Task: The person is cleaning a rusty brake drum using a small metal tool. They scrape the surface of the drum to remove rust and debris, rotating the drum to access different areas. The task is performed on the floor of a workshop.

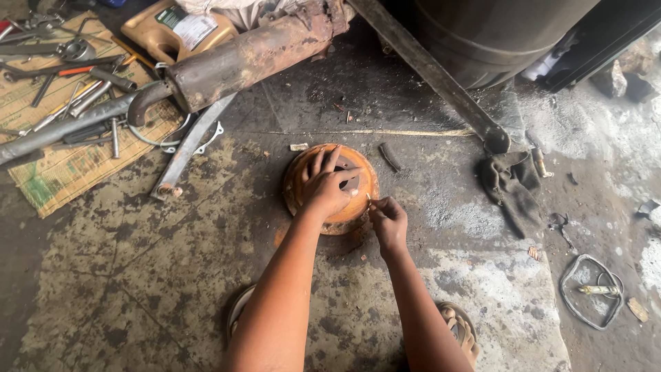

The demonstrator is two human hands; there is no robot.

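2 hands [323, 184], 1 orange drum [365, 196], 1 rusty exhaust pipe [248, 58], 1 dark rag [513, 186]

arms: both are bare from the elbow to the wrist, no sleeves are visible
left hand [325, 186]: bare, no glove, no ring or watch is seen
right hand [389, 222]: bare, no glove, wrist without any band
feet: open sandals [460, 329] with woven straps, brownish, only partly visible behind the arms
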